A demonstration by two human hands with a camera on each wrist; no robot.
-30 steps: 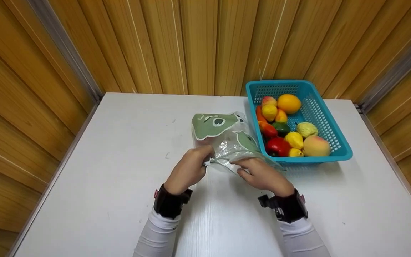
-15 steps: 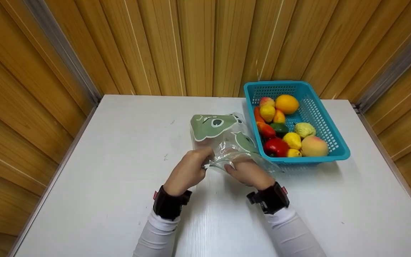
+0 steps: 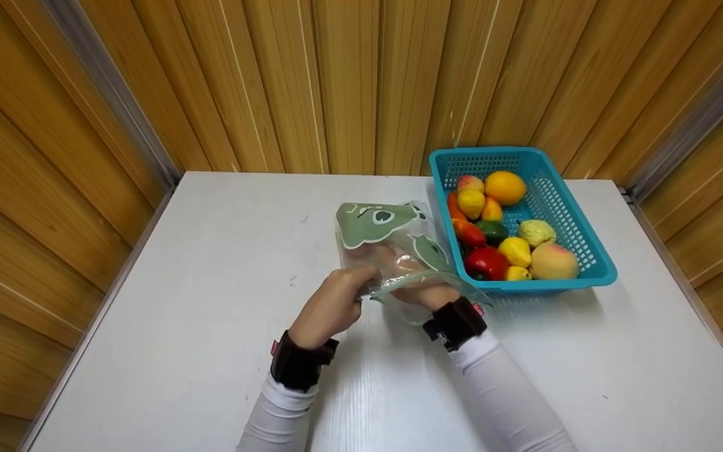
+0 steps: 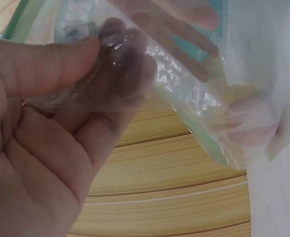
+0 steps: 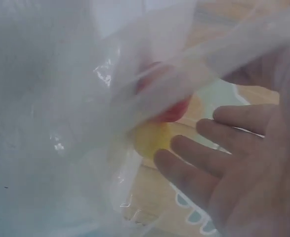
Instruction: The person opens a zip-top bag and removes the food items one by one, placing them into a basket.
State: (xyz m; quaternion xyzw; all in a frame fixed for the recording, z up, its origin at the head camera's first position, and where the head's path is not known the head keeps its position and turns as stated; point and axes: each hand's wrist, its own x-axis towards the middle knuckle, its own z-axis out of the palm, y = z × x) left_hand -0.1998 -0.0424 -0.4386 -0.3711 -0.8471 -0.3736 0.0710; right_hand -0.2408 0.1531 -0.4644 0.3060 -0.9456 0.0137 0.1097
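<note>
A clear zip bag (image 3: pixel 371 225) with green cartoon prints lies on the white table, its mouth facing me. My left hand (image 3: pixel 331 304) pinches the left side of that mouth; in the left wrist view its thumb and fingers (image 4: pixel 117 74) have the plastic between them. Through the mouth goes my right hand (image 3: pixel 427 294), inside the bag past the knuckles. The right wrist view has its fingers (image 5: pixel 199 155) spread and nearly straight, holding nothing. Just beyond the fingertips are a red round thing (image 5: pixel 172 106) and a yellow one (image 5: pixel 152 140), blurred by plastic; their kinds are unclear.
A blue-green plastic basket (image 3: pixel 524 285) stands right of the bag, against or very close to its side. It holds several fruits and vegetables, among them an orange (image 3: pixel 504 188), a red pepper (image 3: pixel 486 263) and a peach (image 3: pixel 554 261). A wood-slat wall (image 3: pixel 349 88) closes the back.
My right hand has moved left and forward from the bag's mouth to deep inside it, fingers going under the plastic. The left hand keeps its pinch in nearly the same place.
</note>
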